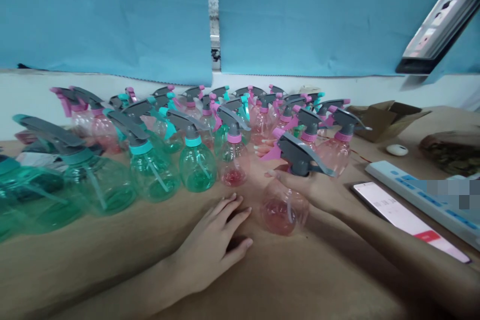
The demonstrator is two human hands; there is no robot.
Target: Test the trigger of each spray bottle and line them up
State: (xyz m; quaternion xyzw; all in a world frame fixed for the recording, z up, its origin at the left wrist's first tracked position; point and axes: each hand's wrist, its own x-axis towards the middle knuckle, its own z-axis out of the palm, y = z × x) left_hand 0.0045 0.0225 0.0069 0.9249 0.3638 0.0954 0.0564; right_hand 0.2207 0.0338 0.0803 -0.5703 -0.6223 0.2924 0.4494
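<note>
My left hand (213,242) lies flat on the brown tabletop (123,270), fingers spread and holding nothing. My right hand (300,183) is closed round the neck of a pink spray bottle (284,212) with a grey and pink trigger head. That bottle is upright or slightly tilted, close to the table; contact with it is unclear. Just beyond my left fingertips stands another pink bottle (233,166), and beside it a green bottle (197,166) with a turquoise collar. My right fingers partly hide behind the held bottle's trigger head.
Several green bottles (99,185) line the left side, with many pink and green ones behind. At right are a phone (405,217), a white power strip (423,195), a white mouse-like object (396,150) and an open cardboard box (388,120). A blue-covered wall (112,20) closes the back.
</note>
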